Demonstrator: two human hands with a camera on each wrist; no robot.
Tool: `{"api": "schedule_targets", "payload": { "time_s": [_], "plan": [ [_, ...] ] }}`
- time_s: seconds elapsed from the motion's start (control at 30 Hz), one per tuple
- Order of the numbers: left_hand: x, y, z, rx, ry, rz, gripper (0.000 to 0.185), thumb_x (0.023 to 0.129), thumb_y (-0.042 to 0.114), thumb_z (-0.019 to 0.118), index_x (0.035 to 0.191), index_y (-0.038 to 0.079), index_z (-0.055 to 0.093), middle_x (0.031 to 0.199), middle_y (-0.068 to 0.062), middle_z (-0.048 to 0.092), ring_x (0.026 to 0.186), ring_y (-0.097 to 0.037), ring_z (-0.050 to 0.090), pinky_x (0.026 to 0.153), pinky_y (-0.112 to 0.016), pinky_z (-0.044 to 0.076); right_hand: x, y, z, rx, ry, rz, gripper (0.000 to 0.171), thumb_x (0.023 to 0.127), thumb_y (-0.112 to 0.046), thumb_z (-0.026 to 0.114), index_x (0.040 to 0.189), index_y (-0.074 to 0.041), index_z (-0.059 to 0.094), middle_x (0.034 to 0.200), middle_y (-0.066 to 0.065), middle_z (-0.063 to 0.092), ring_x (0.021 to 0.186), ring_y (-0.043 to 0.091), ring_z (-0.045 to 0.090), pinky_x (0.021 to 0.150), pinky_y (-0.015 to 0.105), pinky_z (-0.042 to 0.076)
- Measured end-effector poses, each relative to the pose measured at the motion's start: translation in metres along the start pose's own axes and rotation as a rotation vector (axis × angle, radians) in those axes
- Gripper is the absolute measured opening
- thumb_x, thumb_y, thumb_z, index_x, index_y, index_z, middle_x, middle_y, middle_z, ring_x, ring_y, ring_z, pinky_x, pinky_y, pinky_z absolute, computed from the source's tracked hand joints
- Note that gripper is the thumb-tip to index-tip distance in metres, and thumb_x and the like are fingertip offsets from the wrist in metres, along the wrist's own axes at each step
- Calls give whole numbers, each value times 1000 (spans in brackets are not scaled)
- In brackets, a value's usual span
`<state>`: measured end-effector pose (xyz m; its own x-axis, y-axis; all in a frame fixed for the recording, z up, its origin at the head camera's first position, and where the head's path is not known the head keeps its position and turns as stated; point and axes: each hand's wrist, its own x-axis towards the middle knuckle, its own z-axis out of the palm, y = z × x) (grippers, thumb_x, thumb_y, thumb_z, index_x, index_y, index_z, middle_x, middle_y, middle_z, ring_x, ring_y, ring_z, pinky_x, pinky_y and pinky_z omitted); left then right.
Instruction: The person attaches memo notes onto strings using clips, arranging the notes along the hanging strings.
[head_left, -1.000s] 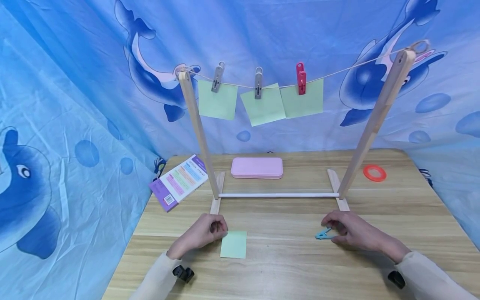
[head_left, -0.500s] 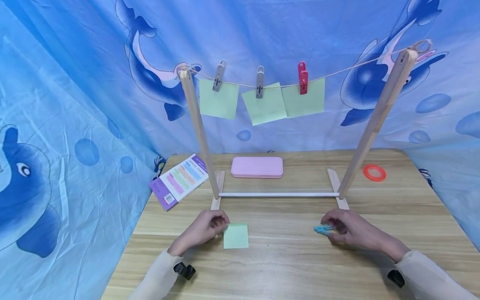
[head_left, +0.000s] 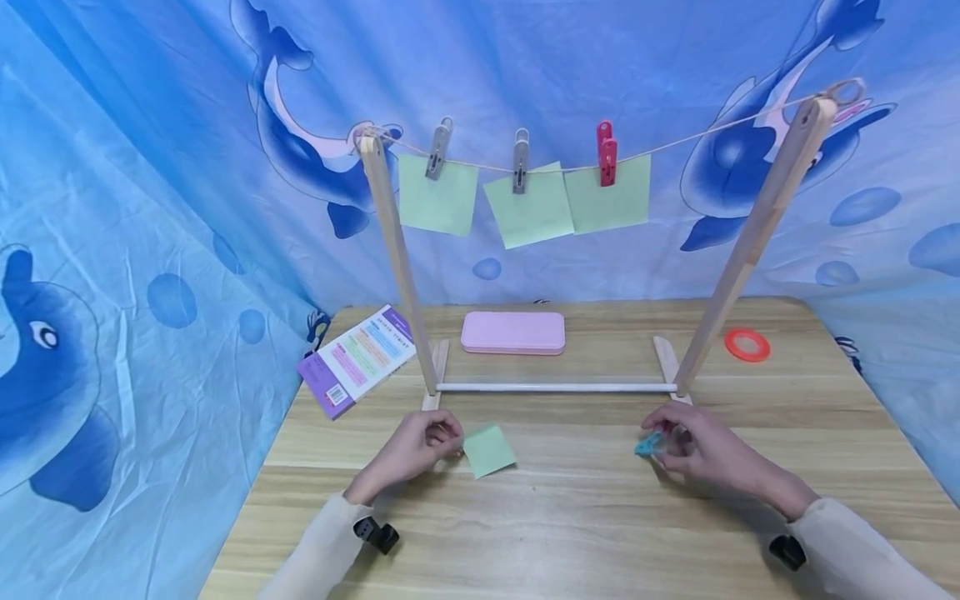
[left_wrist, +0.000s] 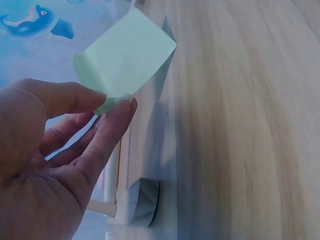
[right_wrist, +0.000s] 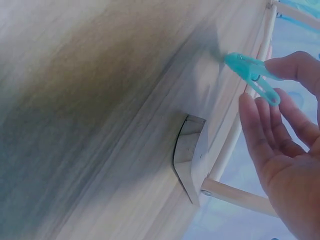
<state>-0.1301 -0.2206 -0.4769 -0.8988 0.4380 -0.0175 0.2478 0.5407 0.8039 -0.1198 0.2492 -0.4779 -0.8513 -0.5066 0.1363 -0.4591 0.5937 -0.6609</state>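
Your left hand [head_left: 416, 444] pinches the green note [head_left: 489, 450], now lifted off the table [head_left: 585, 533] and tilted, near left. Your right hand [head_left: 693, 446] grips the teal peg [head_left: 648, 443], likewise raised; both are ready for the string [head_left: 675, 143].

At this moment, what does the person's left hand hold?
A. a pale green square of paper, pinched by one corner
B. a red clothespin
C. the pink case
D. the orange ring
A. The left hand pinches a corner of the pale green paper between thumb and fingertip, while the right hand holds the turquoise clothespin.
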Motion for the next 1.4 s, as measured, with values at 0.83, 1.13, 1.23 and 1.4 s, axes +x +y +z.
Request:
{"api": "schedule_targets", "payload": {
  "time_s": [0.83,1.13,1.23,1.4],
  "plan": [
    [29,20,13,-370,131,5,16,88,8,71,101,1,64,97,-20,69,87,-38,72,80,-43,61,9,-13,-33,81,139,-45,29,78,-7,82,103,-12,69,96,4,70,85,12,70,71,27,62],
    [43,29,16,-462,148,53,21,88,5,71,104,-6,62,109,-25,65,90,-41,72,84,-52,58,16,-24,-52,44,147,18,34,77,-17,84,108,-20,68,99,-2,70,88,7,68,76,26,61],
    [47,33,18,-509,142,63,21,88,4,71,103,-7,61,107,-27,65,90,-46,70,84,-56,57,19,-29,-58,14,143,29,35,77,-16,84,108,-19,67,100,-3,69,89,9,69,77,26,61],
    [54,39,23,-521,141,93,21,89,3,70,104,-8,60,101,-31,66,89,-47,70,83,-56,56,22,-37,-66,-2,154,-1,34,77,-11,84,107,-13,68,100,0,70,90,16,71,76,25,61]
  ]
}}
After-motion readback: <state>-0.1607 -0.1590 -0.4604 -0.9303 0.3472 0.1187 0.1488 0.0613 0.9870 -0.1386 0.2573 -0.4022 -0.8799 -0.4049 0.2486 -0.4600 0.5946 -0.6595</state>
